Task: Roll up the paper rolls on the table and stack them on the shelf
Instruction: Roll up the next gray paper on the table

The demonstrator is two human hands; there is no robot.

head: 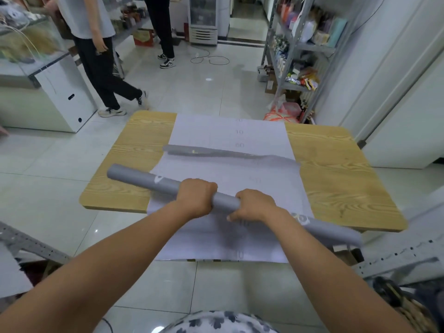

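A long grey paper roll (144,182) runs slantwise over the near part of the wooden table (336,169), from far left to near right. My left hand (198,198) grips it near its middle, and my right hand (255,205) grips it just to the right. Under the roll lie flat white paper sheets (228,131) that hang over the table's near edge. A second, loosely curled grey sheet (216,152) lies across the white paper farther back.
A metal shelf (295,46) with goods stands at the back right. Two people stand at the back left near a white counter (60,97). Perforated metal rails show at the near left (36,246) and near right (396,258). A cable (211,59) lies on the tiled floor.
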